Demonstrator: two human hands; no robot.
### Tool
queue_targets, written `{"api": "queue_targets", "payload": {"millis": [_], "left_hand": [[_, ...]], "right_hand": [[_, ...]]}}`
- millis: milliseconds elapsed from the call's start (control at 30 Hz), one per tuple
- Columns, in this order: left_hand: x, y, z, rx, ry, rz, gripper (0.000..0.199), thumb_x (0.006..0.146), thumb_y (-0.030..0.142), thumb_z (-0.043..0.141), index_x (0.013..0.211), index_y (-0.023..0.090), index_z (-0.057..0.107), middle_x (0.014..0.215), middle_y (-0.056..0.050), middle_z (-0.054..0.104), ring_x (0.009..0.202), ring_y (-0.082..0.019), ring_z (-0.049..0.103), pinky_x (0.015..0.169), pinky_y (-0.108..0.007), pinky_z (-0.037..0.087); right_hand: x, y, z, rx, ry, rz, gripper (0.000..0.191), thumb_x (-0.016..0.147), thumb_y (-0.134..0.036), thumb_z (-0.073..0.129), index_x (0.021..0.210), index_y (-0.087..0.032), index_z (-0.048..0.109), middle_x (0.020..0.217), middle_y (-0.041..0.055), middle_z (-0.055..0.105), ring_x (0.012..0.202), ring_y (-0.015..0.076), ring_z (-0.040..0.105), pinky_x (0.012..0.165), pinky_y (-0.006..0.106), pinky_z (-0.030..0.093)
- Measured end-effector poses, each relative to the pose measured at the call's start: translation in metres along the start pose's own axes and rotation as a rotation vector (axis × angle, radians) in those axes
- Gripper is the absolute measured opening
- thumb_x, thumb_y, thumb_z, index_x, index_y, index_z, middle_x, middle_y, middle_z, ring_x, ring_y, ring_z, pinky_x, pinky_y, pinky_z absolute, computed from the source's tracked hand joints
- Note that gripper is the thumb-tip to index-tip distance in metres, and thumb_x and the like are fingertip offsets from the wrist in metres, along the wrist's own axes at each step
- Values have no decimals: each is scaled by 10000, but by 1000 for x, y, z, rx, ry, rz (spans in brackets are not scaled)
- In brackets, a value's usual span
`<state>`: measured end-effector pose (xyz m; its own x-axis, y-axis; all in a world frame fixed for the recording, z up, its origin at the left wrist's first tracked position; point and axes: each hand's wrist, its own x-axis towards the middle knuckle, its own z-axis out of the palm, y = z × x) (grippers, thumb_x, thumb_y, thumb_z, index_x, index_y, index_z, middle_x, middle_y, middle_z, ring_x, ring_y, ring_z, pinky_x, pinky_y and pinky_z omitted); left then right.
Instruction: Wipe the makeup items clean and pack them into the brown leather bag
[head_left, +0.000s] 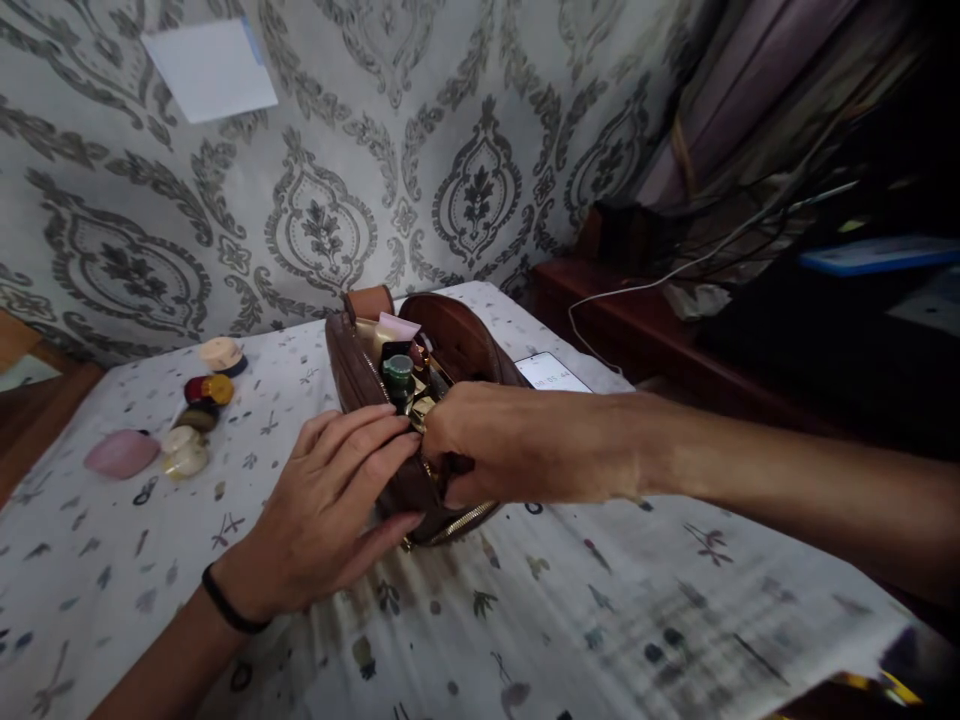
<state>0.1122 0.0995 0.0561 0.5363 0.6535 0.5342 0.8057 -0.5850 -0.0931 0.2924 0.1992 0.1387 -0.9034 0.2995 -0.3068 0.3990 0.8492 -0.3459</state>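
Note:
A brown zip bag [349, 370] stands with its top unzipped on a patterned white cloth. Inside it I see a green-capped bottle [398, 372], a pink tube [399, 327] and several small gold-coloured items. My left hand [330, 510] grips the bag's near left side, fingers over the rim and thumb lower on the front. Reaching in from the right, my right hand [495, 440] has its fingers curled down inside the near part of the bag. Its fingertips, and whatever they hold, are hidden.
On the left of the cloth lie a pink rounded item [122, 453] and several small jars or caps [208, 388]. A lit phone [553, 372] lies just beyond my right wrist. Past the cloth's right edge, a white cable [645, 287] crosses a reddish-brown wooden surface [555, 285].

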Motion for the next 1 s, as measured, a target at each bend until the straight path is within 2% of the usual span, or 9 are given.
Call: {"api": "queue_targets", "payload": {"millis": [100,167,367,600,767,833,900,1000], "left_hand": [[-2,1,0,-22,9,-15,462,883,262,601,1293,96,468,1261,-198,612,1262,-319,500,1004,-473,401],[-3,1,0,-38,9,-24,485,885,245,601,1320,104,443,1290,-197,598,1297,-313,476,1022,-467,396],[-6,3,-2,-65,-1,-37,503,892,222,590,1350,114,412,1346,-200,561,1345,-306,434,1051,-460,381],[-8,4,-1,-58,-20,-60,501,909,236,564,1372,135,402,1383,-187,535,1364,-301,414,1058,-467,375],[-7,6,-3,-65,-20,-65,506,920,243,545,1390,149,385,1405,-178,518,1380,-296,397,1068,-473,386],[-10,7,-5,-69,-17,-62,532,920,219,540,1411,133,351,1429,-187,488,1405,-285,358,1087,-463,386],[-17,9,-6,-73,-16,-82,557,922,189,530,1431,125,315,1458,-193,445,1425,-270,322,1103,-445,385],[-36,10,-6,-73,-7,-178,571,928,176,511,1451,144,281,1477,-193,403,1413,-254,339,1098,-427,404]], "right_hand": [[-3,5,7,43,71,-7,101,778,-197,683,852,-130,703,748,21,624,739,153,560,614,231,367],[-5,10,9,89,110,-40,103,787,-182,661,877,-149,698,718,2,615,714,144,555,614,229,367],[-7,17,12,193,198,-81,134,758,-62,619,780,-162,706,649,-39,603,587,98,508,578,222,344],[-2,10,23,43,194,-62,216,806,-81,599,611,-144,669,628,-13,594,609,102,497,597,227,328],[-3,11,28,0,246,-62,235,829,-89,561,621,-143,657,672,7,615,634,107,514,615,231,335],[-7,13,28,56,346,-48,210,849,-107,550,687,-139,681,706,14,635,654,114,538,620,232,347],[-13,14,31,152,501,-17,204,879,-148,533,758,-139,698,724,17,650,654,119,553,616,233,362],[-26,10,44,322,724,1,244,927,-234,502,810,-143,696,726,21,660,653,128,572,611,234,391]]}}
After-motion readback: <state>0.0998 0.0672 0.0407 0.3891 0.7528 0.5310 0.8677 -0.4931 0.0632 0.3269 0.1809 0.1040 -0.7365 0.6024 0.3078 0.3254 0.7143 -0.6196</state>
